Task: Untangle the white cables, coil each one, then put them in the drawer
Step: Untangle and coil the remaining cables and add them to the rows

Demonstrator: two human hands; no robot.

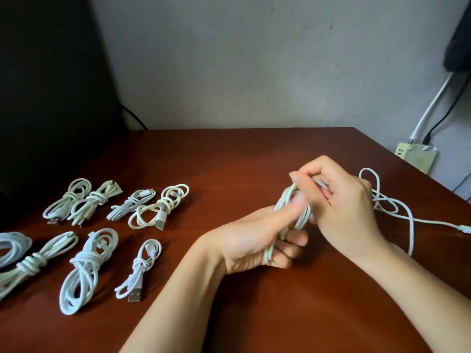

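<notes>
Both bare forearms extend from the near edge of the desk (254, 154) and angle toward each other; the hands meet over its right half, nearer the right edge. Left hand (254, 238): palm turned up and inward, thumb laid across the white cable coil (280, 200), fingers (293, 242) curled round the loops from below. Right hand (349, 202): back facing up, wrist slightly bent, fingers (313, 170) curled tight and pinching the top of the same coil. The two hands are touching or very nearly so, raised just off the desk.
</notes>
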